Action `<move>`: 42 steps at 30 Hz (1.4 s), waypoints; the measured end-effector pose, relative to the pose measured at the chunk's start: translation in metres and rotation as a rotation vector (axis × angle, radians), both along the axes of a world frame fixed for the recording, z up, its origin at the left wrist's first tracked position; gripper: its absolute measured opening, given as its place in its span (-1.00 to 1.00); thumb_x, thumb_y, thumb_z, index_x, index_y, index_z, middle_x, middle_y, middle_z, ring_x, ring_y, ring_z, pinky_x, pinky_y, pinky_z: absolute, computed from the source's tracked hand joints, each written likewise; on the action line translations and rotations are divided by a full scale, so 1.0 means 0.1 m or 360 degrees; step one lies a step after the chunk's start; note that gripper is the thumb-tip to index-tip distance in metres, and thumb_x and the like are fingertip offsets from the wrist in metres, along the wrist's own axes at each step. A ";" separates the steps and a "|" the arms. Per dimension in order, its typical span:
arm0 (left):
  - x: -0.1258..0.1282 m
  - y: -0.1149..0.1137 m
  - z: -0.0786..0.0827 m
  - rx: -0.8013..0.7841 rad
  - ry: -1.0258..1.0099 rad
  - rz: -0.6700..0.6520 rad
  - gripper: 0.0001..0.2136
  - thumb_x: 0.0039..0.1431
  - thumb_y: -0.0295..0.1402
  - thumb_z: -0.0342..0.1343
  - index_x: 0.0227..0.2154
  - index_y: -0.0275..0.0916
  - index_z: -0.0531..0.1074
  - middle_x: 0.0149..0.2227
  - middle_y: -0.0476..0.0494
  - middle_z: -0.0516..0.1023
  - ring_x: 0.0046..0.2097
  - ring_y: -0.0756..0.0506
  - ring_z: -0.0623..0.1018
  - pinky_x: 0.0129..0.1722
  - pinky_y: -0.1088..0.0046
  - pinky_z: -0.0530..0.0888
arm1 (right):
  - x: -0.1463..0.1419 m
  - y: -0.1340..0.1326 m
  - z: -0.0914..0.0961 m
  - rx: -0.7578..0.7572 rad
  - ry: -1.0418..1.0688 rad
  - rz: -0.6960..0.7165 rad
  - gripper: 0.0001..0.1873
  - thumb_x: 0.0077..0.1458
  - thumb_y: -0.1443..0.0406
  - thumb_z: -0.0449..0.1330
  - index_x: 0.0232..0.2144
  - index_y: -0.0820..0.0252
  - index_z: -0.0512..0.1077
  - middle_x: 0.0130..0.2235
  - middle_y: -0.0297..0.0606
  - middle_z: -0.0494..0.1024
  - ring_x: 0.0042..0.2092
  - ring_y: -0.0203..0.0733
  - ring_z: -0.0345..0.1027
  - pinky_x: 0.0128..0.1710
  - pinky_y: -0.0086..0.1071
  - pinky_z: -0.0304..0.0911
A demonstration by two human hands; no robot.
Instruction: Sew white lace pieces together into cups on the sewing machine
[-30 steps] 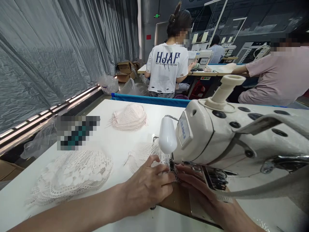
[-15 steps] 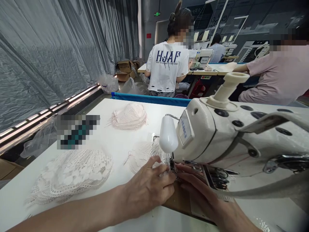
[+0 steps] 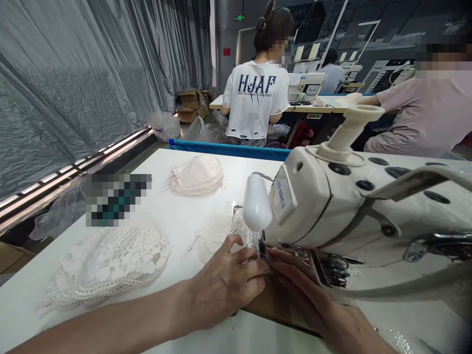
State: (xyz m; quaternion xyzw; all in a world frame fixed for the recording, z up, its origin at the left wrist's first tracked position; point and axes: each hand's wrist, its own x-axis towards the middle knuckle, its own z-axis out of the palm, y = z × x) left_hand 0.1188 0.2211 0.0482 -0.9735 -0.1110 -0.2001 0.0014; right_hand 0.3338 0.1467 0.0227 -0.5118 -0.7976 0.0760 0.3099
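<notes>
A pale lace piece lies under the needle area of a white sewing machine, with a dark red thread tail at its left. Curled over its near edge, my left hand pinches the lace just left of the presser foot. My right hand reaches under the machine head from the right. Its fingers are stretched out flat beside the foot, the tips close to my left fingertips and partly hidden. The stitched spot itself is covered by fingers and foot.
A stack of white lace pieces spreads on the left of the white table. Pinkish lace cups lie farther back. A blurred dark item is near the left edge. People sit at other machines beyond the blue cloth edge.
The hands stay almost in place at the presser foot. The whole view has shifted very slightly; no clear movement of the lace can be made out.
</notes>
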 end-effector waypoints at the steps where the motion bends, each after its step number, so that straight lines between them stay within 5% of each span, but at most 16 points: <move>1: 0.00 0.00 0.00 0.0002 -0.0001 0.0006 -0.84 0.22 -0.59 -0.06 -0.44 -0.30 0.33 -0.10 -0.04 0.49 -0.10 -0.02 0.39 -0.03 0.27 0.21 | -0.01 0.00 -0.02 0.0005 0.0001 -0.0013 -0.66 0.21 0.29 -0.01 0.02 -0.03 0.34 0.02 -0.25 0.46 0.00 -0.11 0.38 -0.10 -0.31 0.41; 18: -0.01 -0.01 -0.02 0.0047 0.0000 0.0022 -0.84 0.24 -0.57 -0.08 -0.41 -0.28 0.35 -0.08 -0.08 0.47 -0.08 -0.04 0.39 -0.04 0.27 0.22 | 0.01 -0.02 -0.12 -0.0148 -0.0155 -0.0072 -0.71 0.21 0.26 0.02 -0.02 0.08 0.31 0.10 -0.15 0.38 0.06 -0.08 0.32 -0.07 -0.25 0.38; 32: -0.02 0.00 -0.01 0.0065 -0.0079 0.0009 -0.83 0.21 -0.62 -0.05 -0.43 -0.30 0.36 -0.03 -0.10 0.44 -0.10 -0.01 0.39 -0.01 0.27 0.19 | -0.01 -0.07 0.09 0.0330 -0.0594 -0.0026 -0.71 0.18 0.35 0.03 -0.08 0.08 0.44 -0.13 -0.13 0.55 -0.12 -0.04 0.44 -0.21 -0.18 0.39; 42: -0.02 0.00 0.02 -0.0019 -0.0022 -0.0002 -0.81 0.19 -0.62 -0.06 -0.47 -0.32 0.36 -0.22 -0.08 0.46 -0.20 0.01 0.40 -0.03 0.27 0.18 | -0.04 -0.10 -0.08 0.0346 -0.0713 0.0032 -0.67 0.14 0.40 0.11 -0.05 0.05 0.44 -0.08 -0.09 0.54 -0.06 -0.03 0.42 -0.20 -0.22 0.40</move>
